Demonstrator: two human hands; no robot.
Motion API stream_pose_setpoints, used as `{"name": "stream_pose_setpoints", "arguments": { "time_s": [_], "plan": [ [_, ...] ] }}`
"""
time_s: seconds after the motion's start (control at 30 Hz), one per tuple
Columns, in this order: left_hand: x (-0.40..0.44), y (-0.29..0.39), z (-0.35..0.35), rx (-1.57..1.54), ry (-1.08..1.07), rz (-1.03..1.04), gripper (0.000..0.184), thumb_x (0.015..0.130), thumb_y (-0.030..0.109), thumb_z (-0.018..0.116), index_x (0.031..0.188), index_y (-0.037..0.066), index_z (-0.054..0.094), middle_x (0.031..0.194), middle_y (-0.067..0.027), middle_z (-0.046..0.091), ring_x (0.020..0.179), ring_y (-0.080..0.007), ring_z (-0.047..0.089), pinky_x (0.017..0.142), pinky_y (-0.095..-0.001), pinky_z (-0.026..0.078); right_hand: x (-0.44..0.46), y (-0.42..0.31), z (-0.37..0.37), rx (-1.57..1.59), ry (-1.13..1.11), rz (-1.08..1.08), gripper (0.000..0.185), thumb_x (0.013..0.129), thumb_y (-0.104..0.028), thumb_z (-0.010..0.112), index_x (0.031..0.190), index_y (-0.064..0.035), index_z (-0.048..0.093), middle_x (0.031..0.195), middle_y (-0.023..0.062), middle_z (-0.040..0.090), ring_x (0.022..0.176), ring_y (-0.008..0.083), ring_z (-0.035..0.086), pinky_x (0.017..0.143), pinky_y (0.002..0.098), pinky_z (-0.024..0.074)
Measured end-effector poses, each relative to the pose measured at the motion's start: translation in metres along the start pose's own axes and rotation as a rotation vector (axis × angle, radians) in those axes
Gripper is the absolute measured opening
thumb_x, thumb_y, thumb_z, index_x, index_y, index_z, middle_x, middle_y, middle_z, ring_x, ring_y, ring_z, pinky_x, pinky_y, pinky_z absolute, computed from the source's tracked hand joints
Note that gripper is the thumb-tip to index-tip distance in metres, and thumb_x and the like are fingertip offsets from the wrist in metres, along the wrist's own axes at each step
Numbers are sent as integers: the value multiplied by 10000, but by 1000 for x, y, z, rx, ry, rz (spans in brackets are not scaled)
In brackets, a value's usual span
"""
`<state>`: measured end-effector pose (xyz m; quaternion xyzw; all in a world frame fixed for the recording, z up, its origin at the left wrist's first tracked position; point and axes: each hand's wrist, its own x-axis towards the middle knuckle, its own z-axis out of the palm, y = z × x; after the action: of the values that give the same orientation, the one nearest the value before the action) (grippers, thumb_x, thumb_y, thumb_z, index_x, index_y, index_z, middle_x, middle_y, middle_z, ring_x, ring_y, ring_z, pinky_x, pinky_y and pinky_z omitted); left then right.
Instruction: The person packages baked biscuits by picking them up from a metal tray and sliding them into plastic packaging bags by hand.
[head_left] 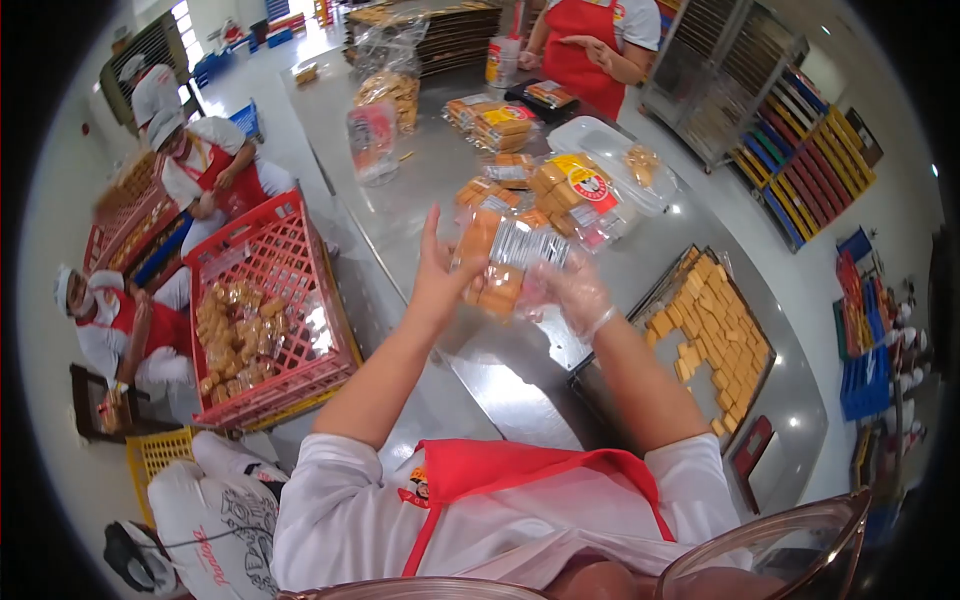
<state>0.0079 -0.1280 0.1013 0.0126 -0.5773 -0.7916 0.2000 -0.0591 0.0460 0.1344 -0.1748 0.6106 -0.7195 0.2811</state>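
Both my hands hold up a clear packet of toasted bread pieces (478, 238) with a barcode label, over the steel table. My left hand (445, 275) grips its left side, thumb across the front and a finger pointing up. My right hand (580, 292), in a clear plastic glove, pinches its lower right end. Just behind lies a filled packet with a yellow and red label (575, 190), and more packets (495, 122) are farther back. To the right of my right hand sits a dark tray (770, 358) of rectangular toasted pieces (715, 320).
A clear plastic tub (655, 195) stands right of the packets. Farther back are a big bag of bread pieces (390, 95) and stacked trays (440, 40). A red crate (335, 310) of bagged rolls stands at left. A co-worker in a red apron (590, 45) stands across the table (510, 375).
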Motion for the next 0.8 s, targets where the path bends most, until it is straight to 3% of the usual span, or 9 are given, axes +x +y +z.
{"name": "stream_pose_setpoints", "arguments": {
  "time_s": [0.17, 0.23, 0.33, 0.43, 0.53, 0.6, 0.7, 0.8],
  "plan": [
    [121, 33, 47, 228, -230, 185, 501, 766, 230, 617, 1217, 69, 470, 1055, -116, 549, 953, -122, 502, 794, -249, 413, 47, -45, -34, 136, 279, -233, 224, 802, -116, 578, 975, -4, 492, 813, 66, 568, 646, 141, 572, 526, 263, 497],
    [164, 39, 65, 404, -289, 113, 490, 766, 267, 612, 1201, 78, 490, 1027, -96, 577, 938, -111, 509, 798, -240, 409, 64, -62, -54, 175, 328, -249, 200, 800, -128, 582, 934, -8, 495, 797, 67, 566, 609, 139, 565, 485, 257, 481],
    [205, 22, 79, 711, -386, -4, 455, 787, 311, 576, 1179, 90, 509, 1010, -67, 589, 952, -126, 518, 802, -252, 409, 92, -58, -85, 112, 413, -123, 181, 811, -177, 578, 876, -30, 495, 761, 52, 551, 552, 113, 520, 438, 217, 421],
    [219, -27, 70, 797, -336, -40, 409, 795, 298, 569, 1101, 28, 551, 900, -79, 625, 807, -100, 574, 698, -236, 451, 102, -33, -114, -186, 324, 157, 186, 818, -226, 577, 877, -77, 483, 674, 22, 516, 445, 86, 436, 365, 213, 355],
    [221, -37, 52, 603, -192, 209, 394, 799, 315, 550, 1069, 29, 567, 891, -97, 625, 783, -140, 589, 703, -266, 463, 93, -27, -113, -156, 411, 103, 182, 816, -246, 575, 827, -94, 475, 617, 4, 472, 420, 61, 360, 331, 199, 254],
    [236, -53, 19, 375, -58, 115, 410, 775, 320, 575, 1061, 27, 571, 877, -117, 623, 832, -182, 590, 783, -304, 455, 76, -38, -107, -160, 421, 105, 178, 818, -253, 568, 817, -102, 473, 621, -8, 461, 429, 57, 360, 347, 192, 254],
    [234, -64, -22, 841, -187, -269, 492, 732, 361, 610, 1123, 69, 542, 1052, -164, 563, 1016, -247, 517, 909, -369, 381, 59, -38, -108, -222, 500, 65, 176, 816, -260, 570, 813, -112, 473, 630, -22, 445, 444, 52, 363, 376, 186, 266],
    [212, -98, -38, 1396, -576, -40, 568, 709, 364, 608, 1224, 179, 458, 1313, -186, 326, 1218, -300, 322, 972, -383, 304, 45, -33, -119, -179, 519, -6, 204, 807, -281, 582, 855, -110, 480, 625, -31, 435, 465, 57, 371, 406, 187, 277]
  ]
}}
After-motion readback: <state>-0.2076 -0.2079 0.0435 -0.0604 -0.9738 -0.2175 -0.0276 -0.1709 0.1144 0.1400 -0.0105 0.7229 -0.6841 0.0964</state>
